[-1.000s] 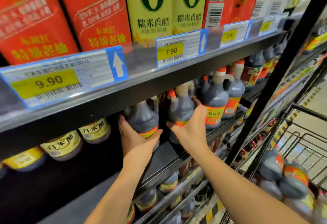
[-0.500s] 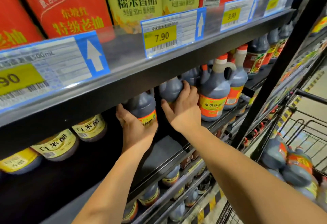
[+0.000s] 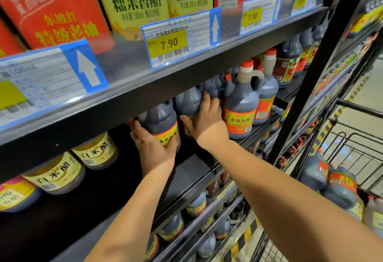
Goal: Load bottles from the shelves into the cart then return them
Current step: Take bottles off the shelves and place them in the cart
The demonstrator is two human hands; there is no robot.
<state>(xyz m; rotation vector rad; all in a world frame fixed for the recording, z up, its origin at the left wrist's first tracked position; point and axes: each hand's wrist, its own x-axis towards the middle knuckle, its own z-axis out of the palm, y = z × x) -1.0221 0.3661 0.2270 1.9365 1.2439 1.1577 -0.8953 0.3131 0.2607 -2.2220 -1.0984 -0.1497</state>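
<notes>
left hand (image 3: pixel 153 145) curled round vinegar jug (image 3: pixel 160 120) | right hand (image 3: pixel 207 124) curled round second jug (image 3: pixel 189 104) | risk: second jug bumps neighbour jug (image 3: pixel 240 110), toppling it; hidden caps snag upper shelf (image 3: pixel 116 106) lip

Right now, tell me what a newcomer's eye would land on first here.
The left hand grips a dark jug with an orange label at the middle shelf, and the right hand holds the neighbouring jug just beside it. Above them, the yellow 7.90 price tag stands out. At the lower right, more dark jugs lie in the wire cart.
</notes>
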